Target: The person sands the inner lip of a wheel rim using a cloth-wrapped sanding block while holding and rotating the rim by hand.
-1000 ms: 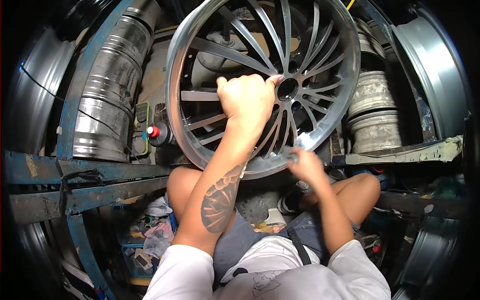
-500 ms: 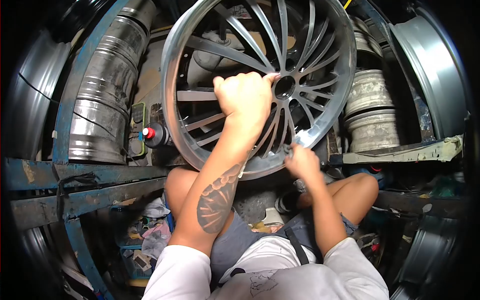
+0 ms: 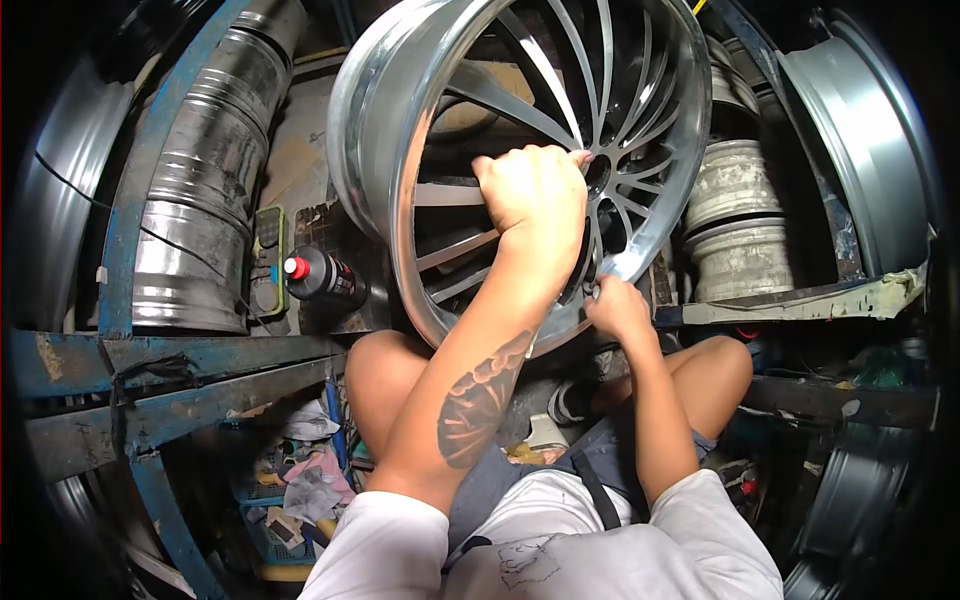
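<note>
A large multi-spoke alloy wheel [image 3: 405, 180] stands tilted in front of my knees, its outer barrel showing on the left. My left hand [image 3: 535, 190] is closed on the spokes beside the hub, thumb pointing towards the centre hole; most of its fingers are hidden. Down at the lower right of the wheel's lip, my right hand [image 3: 618, 308] pinches a small grey pad [image 3: 591, 289] against the metal. The pad is mostly covered by the fingers, so its material cannot be told. A bright shine lies on the lip just above that hand.
A dark bottle with a red cap [image 3: 322, 274] stands left of the wheel, beside a green-edged case [image 3: 268, 255]. Stacked wheels [image 3: 205, 170] line the left, more wheels [image 3: 738, 190] the right. Blue metal frames [image 3: 70, 355] flank me. A blue basket [image 3: 275, 535] holds rags.
The wheel has swivelled and shifted right, showing more of its barrel and uncovering the bottle. My left hand moved right with it. My right hand moved slightly right along the lip.
</note>
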A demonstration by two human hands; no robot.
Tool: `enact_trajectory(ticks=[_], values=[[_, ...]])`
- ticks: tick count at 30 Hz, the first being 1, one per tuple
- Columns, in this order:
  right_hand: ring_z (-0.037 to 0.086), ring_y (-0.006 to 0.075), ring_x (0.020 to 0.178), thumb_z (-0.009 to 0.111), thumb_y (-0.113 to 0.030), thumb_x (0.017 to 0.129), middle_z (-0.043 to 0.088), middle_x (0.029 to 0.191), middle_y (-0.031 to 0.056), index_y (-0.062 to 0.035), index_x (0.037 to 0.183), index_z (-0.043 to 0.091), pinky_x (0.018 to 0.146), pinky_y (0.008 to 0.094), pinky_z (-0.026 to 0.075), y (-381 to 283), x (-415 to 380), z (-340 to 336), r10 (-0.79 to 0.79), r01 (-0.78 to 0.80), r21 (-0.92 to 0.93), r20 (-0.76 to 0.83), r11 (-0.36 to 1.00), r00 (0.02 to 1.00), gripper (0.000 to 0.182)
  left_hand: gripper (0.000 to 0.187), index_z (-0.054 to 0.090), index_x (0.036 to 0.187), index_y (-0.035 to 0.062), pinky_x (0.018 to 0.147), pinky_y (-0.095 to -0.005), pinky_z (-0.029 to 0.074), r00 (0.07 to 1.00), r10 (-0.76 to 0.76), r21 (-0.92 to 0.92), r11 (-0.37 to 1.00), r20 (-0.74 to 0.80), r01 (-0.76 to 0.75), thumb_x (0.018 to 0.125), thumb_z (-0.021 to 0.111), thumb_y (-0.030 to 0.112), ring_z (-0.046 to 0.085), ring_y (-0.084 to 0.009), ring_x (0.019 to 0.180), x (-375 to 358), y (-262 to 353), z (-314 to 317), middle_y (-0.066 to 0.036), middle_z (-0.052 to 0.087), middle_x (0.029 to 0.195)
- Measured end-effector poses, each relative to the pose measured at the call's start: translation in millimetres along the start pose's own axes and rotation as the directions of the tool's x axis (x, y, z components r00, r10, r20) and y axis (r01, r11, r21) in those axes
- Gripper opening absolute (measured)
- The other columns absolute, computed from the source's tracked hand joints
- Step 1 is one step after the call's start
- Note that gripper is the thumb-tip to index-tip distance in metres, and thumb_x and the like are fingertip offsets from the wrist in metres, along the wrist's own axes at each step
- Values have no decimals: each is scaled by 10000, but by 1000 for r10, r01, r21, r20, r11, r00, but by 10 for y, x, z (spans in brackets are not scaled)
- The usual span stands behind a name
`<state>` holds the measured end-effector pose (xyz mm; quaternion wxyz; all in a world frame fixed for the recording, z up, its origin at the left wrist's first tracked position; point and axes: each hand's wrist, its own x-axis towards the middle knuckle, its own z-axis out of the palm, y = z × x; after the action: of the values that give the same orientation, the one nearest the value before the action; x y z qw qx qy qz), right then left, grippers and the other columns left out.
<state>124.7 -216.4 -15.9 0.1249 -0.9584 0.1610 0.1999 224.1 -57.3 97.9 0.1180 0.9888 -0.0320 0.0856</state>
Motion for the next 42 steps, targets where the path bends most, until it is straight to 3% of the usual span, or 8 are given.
enact_trajectory(ticks=[3,18,22,25,27,29,40,42], values=[[680,443,1104,658,-236,851,715,1117,283,-37,1194,688,993,515,532,-139,-175,130,-5,5,-59,14,998,1000,398,466,812,814,210,796,-383,443,999,-16,-1,1000,30,16,1014,529,522,741,-197,707,6,49,-14,-13,761,748],[677,450,1101,649,-221,873,708,1126,295,-13,1162,692,974,521,537,-212,-328,217,5,-5,-22,27,1000,1000,359,511,801,757,159,633,-360,542,998,25,-10,1000,65,-25,996,560,541,755,-229,680,30,104,-32,-65,743,695],[669,482,1092,649,-235,865,700,1112,318,-21,1159,680,992,532,527,109,-57,138,7,-6,128,-9,992,1000,365,498,806,799,154,629,-350,543,992,72,-8,997,103,-72,1008,546,525,763,-222,732,-22,100,-92,-75,763,760],[683,441,1089,670,-255,863,713,1119,285,-34,1182,694,982,508,538,-152,-334,252,12,-11,-31,37,999,999,389,494,798,760,150,583,-348,535,998,54,-18,998,44,-53,1000,566,514,754,-228,677,-13,119,-9,-79,745,703],[692,425,1079,661,-224,853,719,1099,278,-61,1192,700,969,505,547,97,-193,232,-50,47,103,28,994,998,378,498,797,759,146,590,-357,541,989,115,5,993,-91,-115,999,567,517,753,-234,675,-45,85,38,-78,742,699],[697,424,1068,663,-224,862,720,1096,279,-70,1171,702,966,511,547,308,2,209,-24,22,152,7,988,1000,348,499,803,794,141,645,-371,559,994,85,-11,996,62,-85,1007,555,518,763,-243,737,-7,102,-80,-85,761,764],[719,414,1010,692,-246,860,733,1069,257,-107,1224,708,920,518,569,-19,-437,256,-75,77,-47,31,996,997,390,588,810,912,116,729,-408,581,987,29,37,999,160,-35,1028,467,580,769,-283,864,92,120,-205,-105,781,886],[715,437,1001,694,-242,854,729,1053,275,-107,1233,703,915,525,570,239,-223,154,-66,64,96,22,993,998,402,607,808,925,109,743,-414,581,982,52,42,997,181,-61,1029,456,592,769,-290,874,61,59,-223,-113,782,902]])
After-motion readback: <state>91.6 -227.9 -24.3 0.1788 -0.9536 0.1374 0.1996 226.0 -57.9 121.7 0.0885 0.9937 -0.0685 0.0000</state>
